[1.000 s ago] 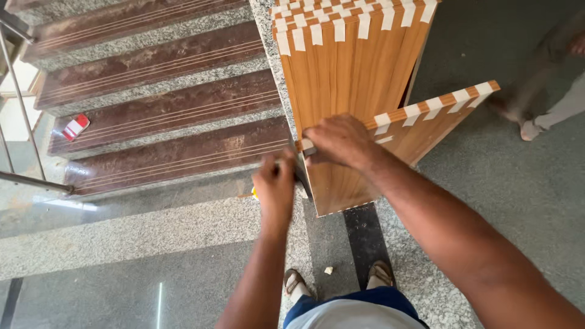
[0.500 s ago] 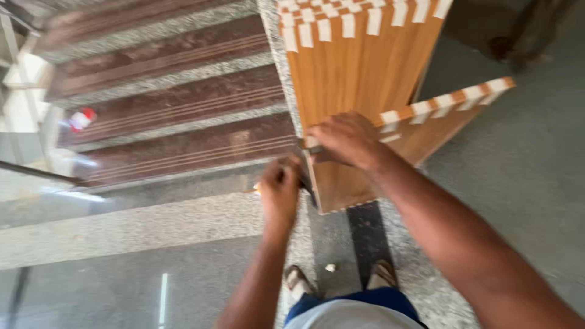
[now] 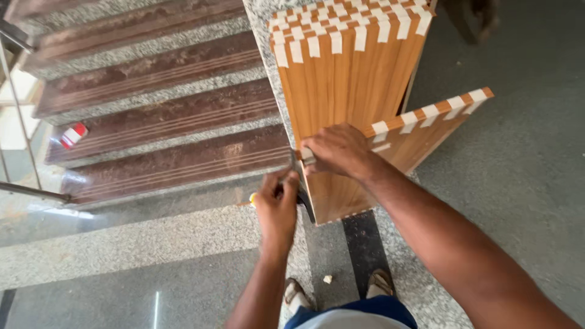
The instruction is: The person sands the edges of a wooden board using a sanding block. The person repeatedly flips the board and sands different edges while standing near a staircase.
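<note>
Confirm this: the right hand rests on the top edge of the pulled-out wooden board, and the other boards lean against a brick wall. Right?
Not quite. In the head view the right hand does rest on the wooden board, but the other boards lean against a speckled stone stair side, not brick.

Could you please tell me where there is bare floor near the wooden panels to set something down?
Bare floor lies right of the tilted panel and left of the left hand, below the stairs. It is crowded at the panel stack, where both hands work.
</note>
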